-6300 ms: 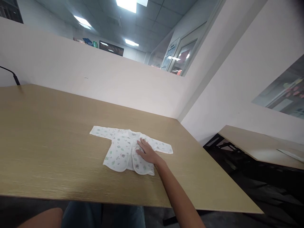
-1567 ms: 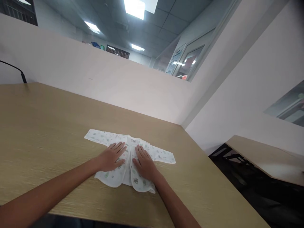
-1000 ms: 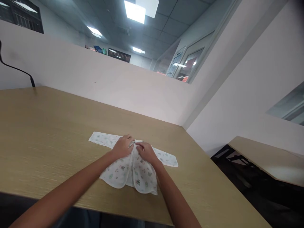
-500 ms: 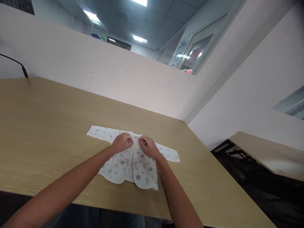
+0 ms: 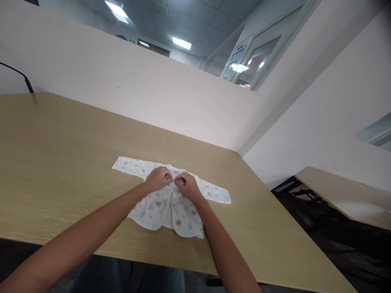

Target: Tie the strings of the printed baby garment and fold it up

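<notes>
A small white baby jacket [image 5: 152, 209] printed with little animals and green shapes lies spread on the wooden table, sleeves stretched to both sides. Its front opening runs down the middle, with the two lower corners slightly apart. My left hand [image 5: 159, 179] pinches the left front edge just below the neckline. Opposite it, my right hand [image 5: 186, 185] pinches the right front edge, and the fingertips of both hands nearly meet. A small printed label shows inside the collar above them. Whatever fastener may lie between the fingers is hidden.
The table [image 5: 76, 134] meets a white partition [image 5: 152, 93] at the back and another wall on the right. A black cable [image 5: 28, 84] stands at the far left. Beyond the right edge is a second wooden surface [image 5: 342, 191] above dark framing.
My right hand has moved slightly left toward my left hand, drawing the two front edges together at the top. The view has tilted a little.
</notes>
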### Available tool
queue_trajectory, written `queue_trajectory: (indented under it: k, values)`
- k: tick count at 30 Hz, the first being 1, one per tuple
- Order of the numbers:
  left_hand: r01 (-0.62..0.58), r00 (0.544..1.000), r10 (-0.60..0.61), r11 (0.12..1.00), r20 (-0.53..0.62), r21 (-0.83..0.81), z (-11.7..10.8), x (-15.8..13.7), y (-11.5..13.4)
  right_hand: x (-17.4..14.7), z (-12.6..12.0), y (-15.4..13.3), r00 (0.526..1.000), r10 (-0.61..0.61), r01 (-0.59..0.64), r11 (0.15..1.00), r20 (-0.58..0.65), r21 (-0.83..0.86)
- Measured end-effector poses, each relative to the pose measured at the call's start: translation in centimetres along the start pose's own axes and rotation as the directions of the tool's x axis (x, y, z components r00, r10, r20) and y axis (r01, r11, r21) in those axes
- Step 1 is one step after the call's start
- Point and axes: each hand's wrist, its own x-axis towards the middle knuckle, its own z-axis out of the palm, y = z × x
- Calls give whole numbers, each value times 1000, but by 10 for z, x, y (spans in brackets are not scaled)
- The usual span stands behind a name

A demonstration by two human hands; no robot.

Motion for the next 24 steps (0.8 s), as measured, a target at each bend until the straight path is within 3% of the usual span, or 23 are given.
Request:
queue_trajectory:
  k: [14, 24]
  values:
    - [-36, 999, 35, 996, -8, -79, -4, -3, 8, -2, 1, -3, 1000, 4, -5, 995, 10, 96]
    - [-19, 1000, 20, 996, -15, 86, -6, -4, 13, -1, 2, -5, 1000, -11, 10, 998, 13, 58]
